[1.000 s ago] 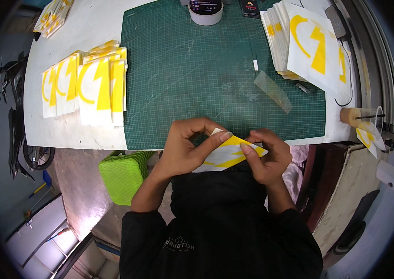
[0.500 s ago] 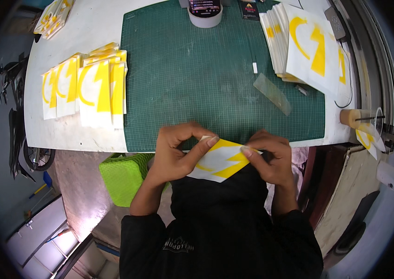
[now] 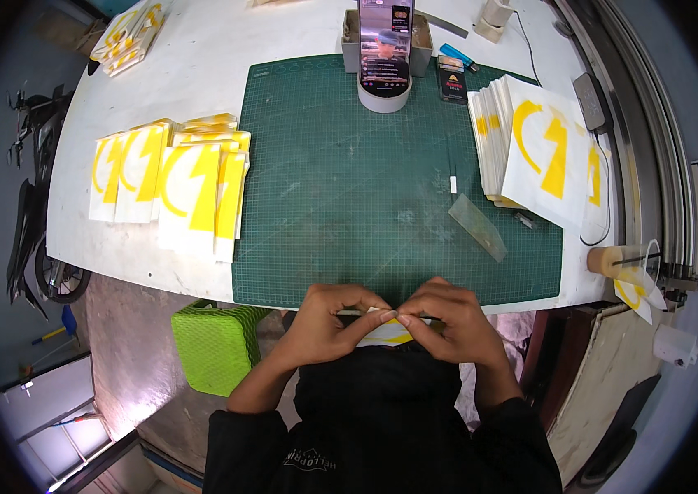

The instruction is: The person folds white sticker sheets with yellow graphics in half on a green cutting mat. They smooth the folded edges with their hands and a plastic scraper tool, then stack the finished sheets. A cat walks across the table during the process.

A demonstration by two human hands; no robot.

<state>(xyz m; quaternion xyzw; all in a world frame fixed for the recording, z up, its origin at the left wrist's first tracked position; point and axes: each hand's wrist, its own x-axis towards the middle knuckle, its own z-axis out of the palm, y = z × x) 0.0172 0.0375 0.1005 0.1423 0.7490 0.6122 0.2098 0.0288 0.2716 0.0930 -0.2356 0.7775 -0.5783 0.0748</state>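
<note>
Since the earlier frames the two hands have drawn together: a second ago they held the white and yellow paper sticker sheet (image 3: 388, 333) spread open between them, and now the fingertips meet at its top edge, so that only a small corner of the sheet shows below the thumbs. The left hand (image 3: 334, 323) and the right hand (image 3: 453, 323) both pinch the sheet narrowly, fingers curled, just off the near edge of the surface, over the person's dark-clothed lap.

Straight ahead of the hands lies the dark green gridded cutting mat (image 3: 349, 181), flat and matte, bare in its middle. Ahead and to the right of the right hand a clear narrow plastic strip (image 3: 477, 226) lies slanted on the mat, with a small white sliver (image 3: 452, 184) just beyond it. Farther right a thick fanned stack of white sheets with yellow curved shapes (image 3: 542, 152) overlaps the mat's edge. Ahead and left of the left hand, overlapping piles of white and yellow finished stickers (image 3: 176, 185) rest on the white surface (image 3: 200, 74). At the far edge of the mat a phone stands upright in a round white holder (image 3: 384, 49). Below and left of the left hand a bright green woven plastic stool (image 3: 215, 344) stands on the floor. Nothing lies between the hands and the mat.
</note>
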